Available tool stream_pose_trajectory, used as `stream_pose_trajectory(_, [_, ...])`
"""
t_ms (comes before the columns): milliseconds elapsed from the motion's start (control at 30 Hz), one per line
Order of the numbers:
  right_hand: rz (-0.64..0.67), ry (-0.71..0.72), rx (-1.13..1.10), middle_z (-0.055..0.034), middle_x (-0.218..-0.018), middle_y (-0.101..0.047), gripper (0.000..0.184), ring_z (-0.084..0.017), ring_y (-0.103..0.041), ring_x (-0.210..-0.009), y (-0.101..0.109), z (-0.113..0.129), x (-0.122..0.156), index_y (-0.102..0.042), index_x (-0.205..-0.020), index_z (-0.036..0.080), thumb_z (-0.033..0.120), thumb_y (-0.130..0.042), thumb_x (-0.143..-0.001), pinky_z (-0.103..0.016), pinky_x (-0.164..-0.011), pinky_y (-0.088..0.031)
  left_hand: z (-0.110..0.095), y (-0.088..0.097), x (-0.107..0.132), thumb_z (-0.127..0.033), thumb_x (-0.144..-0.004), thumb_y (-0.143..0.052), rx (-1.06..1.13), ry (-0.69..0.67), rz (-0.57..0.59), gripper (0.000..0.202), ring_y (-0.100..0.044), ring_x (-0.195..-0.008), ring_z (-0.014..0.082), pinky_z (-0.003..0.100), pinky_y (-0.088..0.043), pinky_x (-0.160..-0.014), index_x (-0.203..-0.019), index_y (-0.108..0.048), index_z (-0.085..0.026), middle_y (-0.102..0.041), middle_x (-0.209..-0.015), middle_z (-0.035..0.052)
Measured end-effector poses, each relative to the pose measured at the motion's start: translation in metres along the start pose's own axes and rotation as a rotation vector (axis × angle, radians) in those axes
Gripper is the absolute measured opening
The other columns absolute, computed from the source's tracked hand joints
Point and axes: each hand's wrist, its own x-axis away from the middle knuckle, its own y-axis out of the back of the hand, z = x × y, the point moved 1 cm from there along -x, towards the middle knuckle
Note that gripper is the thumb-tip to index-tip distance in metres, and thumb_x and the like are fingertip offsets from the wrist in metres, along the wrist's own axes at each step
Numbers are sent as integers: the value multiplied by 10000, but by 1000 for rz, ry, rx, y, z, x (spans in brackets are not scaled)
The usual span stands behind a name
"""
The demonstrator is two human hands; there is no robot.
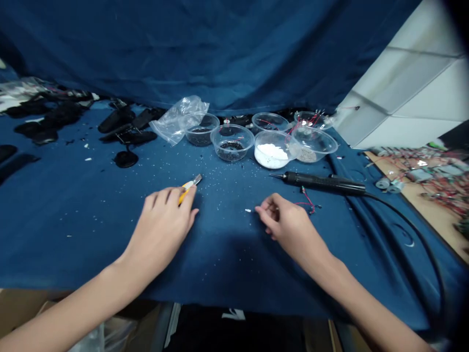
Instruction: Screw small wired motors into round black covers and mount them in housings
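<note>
My left hand rests palm down on the blue cloth, its fingers curled over a yellow-and-white hand tool. The tool's metal tip points away to the upper right; most of its handle is hidden under the fingers. To the right, my right hand is closed in a pinch just above the cloth. A tiny white piece shows right at its fingertips; whether the fingers touch it is unclear. Close behind that hand lies a black pen-like soldering iron, with red and black wires beside it.
Several clear plastic tubs stand at the back, including one with white bits and one with dark bits. A clear bag lies beside them. Black parts are heaped at left. Wired components cover a board at right.
</note>
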Motion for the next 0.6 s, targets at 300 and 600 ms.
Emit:
stream_pose_trajectory(300, [447, -667, -477, -81, -510, -590, 657, -103, -531, -385, 40, -34, -4, -603, -593, 135, 720, -409, -822, -194, -335, -373, -60, -12, -64, -249, -962, -435, 616, -439, 109, 254, -528, -1000, 217, 358, -438, -868, -1152, -568, -145, -571, -1036, 85])
stream_pose_trajectory(600, [298, -323, -371, -115, -692, -685, 395, -124, -605, -502, 34, -26, -33, -653, -723, 100, 487, -624, -792, -251, -511, -522, -69, -16, -73, -222, -963, -414, 836, -416, 126, 188, -553, -859, 158, 300, -445, -773, -956, -584, -142, -586, -918, 51])
